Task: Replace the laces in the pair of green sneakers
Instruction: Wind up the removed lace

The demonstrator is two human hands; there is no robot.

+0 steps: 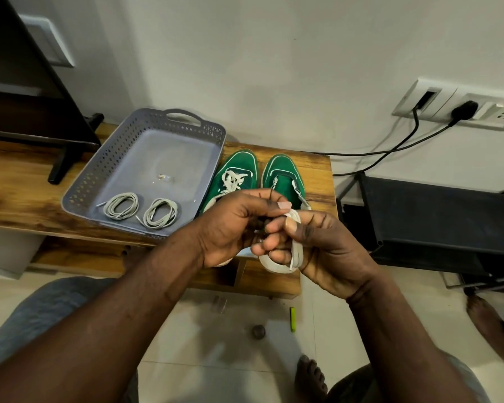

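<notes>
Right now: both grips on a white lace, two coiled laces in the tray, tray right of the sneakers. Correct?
One error: the head view shows the tray left of the sneakers, not right. The rest stands: left grip and right grip hold the white lace, and two coiled laces lie in the tray.

Wooden bench point(26, 193), black rack point(434, 216) — wall sockets point(448, 96)

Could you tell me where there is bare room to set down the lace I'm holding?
The tray's far half, beyond the coiled laces, is bare but for a small scrap. So is the tabletop between tray and TV foot. The sneakers crowd the right end.
</notes>
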